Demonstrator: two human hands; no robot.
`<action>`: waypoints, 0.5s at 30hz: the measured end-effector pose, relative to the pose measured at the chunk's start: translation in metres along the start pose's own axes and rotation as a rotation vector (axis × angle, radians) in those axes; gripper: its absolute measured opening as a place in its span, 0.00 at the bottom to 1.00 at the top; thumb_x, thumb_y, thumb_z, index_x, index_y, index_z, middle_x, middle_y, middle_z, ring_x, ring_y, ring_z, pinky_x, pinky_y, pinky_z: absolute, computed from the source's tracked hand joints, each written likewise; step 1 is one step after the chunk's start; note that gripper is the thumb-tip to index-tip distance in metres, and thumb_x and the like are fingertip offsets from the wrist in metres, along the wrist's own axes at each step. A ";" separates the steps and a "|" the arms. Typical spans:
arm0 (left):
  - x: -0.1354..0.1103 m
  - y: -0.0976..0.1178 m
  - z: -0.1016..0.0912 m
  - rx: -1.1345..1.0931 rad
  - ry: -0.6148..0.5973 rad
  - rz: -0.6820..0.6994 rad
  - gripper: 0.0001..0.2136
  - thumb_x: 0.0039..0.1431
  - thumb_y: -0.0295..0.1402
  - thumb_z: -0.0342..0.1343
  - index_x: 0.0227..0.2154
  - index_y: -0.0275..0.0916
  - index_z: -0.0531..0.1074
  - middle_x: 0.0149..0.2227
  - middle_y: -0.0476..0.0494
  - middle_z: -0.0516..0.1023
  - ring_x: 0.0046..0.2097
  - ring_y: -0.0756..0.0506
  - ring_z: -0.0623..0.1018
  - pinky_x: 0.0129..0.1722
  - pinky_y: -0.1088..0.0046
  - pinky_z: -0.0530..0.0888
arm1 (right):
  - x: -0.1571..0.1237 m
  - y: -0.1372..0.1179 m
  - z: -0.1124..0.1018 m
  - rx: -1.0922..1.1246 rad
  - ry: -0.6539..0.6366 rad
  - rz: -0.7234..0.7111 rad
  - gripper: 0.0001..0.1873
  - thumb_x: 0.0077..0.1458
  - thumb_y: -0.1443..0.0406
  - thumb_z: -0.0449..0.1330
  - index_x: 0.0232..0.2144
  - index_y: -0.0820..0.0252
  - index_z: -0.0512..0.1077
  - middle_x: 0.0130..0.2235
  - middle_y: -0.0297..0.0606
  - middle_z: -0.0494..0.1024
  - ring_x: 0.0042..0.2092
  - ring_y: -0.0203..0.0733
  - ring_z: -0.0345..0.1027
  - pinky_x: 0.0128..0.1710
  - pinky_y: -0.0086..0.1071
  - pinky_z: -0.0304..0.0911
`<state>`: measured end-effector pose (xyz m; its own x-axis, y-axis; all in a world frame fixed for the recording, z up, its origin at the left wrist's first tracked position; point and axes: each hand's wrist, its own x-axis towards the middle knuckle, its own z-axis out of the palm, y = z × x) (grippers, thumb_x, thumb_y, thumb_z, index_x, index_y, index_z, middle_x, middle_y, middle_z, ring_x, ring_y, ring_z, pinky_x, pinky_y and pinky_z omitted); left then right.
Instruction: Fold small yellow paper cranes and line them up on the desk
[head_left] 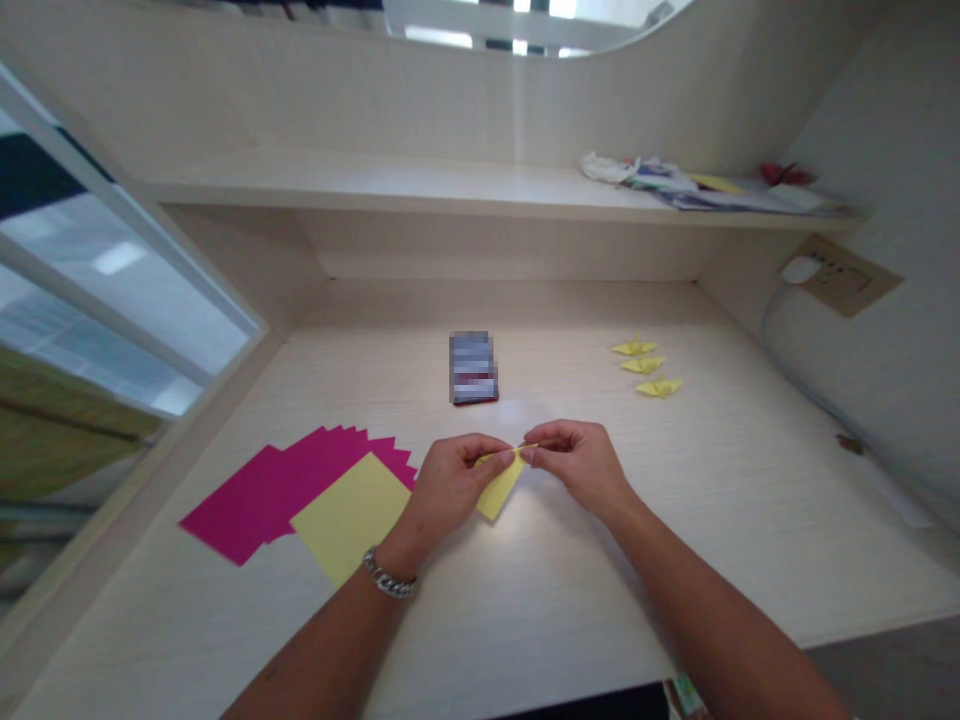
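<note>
A small piece of folded yellow paper [498, 492] is held up over the middle of the desk, between both hands. My left hand [459, 478] pinches its upper edge between thumb and fingers. With thumb and fingertips, my right hand [576, 458] pinches the paper's upper right corner. The fingertips of the two hands almost meet and partly cover the folds. To the left of my left hand lies a flat yellow square sheet [349, 515], overlapping a fanned stack of magenta sheets [270, 495].
A phone [473, 368], its screen blurred, lies beyond my hands. Three small folded yellow paper figures [643, 366] sit in a row at the right. Papers [720, 190] rest on the shelf [450, 190]. A cable [806, 385] runs down from the wall socket [844, 275].
</note>
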<state>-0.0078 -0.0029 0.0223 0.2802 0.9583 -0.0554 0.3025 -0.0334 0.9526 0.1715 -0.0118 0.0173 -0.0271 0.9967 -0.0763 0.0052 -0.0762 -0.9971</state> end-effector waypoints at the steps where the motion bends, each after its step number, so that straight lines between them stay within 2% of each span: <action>1: 0.000 0.000 0.000 0.001 -0.004 -0.006 0.11 0.53 0.39 0.58 0.31 0.37 0.78 0.31 0.44 0.81 0.31 0.47 0.76 0.29 0.74 0.70 | 0.000 0.000 -0.001 0.002 -0.005 0.006 0.12 0.38 0.64 0.69 0.29 0.62 0.78 0.27 0.38 0.79 0.28 0.38 0.71 0.30 0.31 0.67; 9: 0.000 0.002 0.000 -0.019 -0.015 -0.017 0.09 0.51 0.38 0.60 0.30 0.37 0.79 0.30 0.44 0.81 0.30 0.48 0.75 0.28 0.75 0.69 | 0.002 -0.001 -0.005 0.032 -0.062 0.055 0.13 0.38 0.63 0.69 0.28 0.64 0.77 0.23 0.38 0.78 0.25 0.37 0.71 0.29 0.33 0.68; 15: 0.001 0.002 0.002 -0.083 -0.028 -0.122 0.10 0.51 0.37 0.59 0.30 0.36 0.78 0.29 0.43 0.81 0.27 0.48 0.75 0.25 0.75 0.68 | 0.003 -0.002 -0.008 0.088 -0.091 0.069 0.16 0.44 0.58 0.66 0.33 0.64 0.76 0.27 0.39 0.79 0.27 0.38 0.73 0.33 0.35 0.70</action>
<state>-0.0054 -0.0030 0.0234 0.2712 0.9456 -0.1797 0.2597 0.1079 0.9597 0.1793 -0.0082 0.0189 -0.1204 0.9827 -0.1408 -0.0779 -0.1507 -0.9855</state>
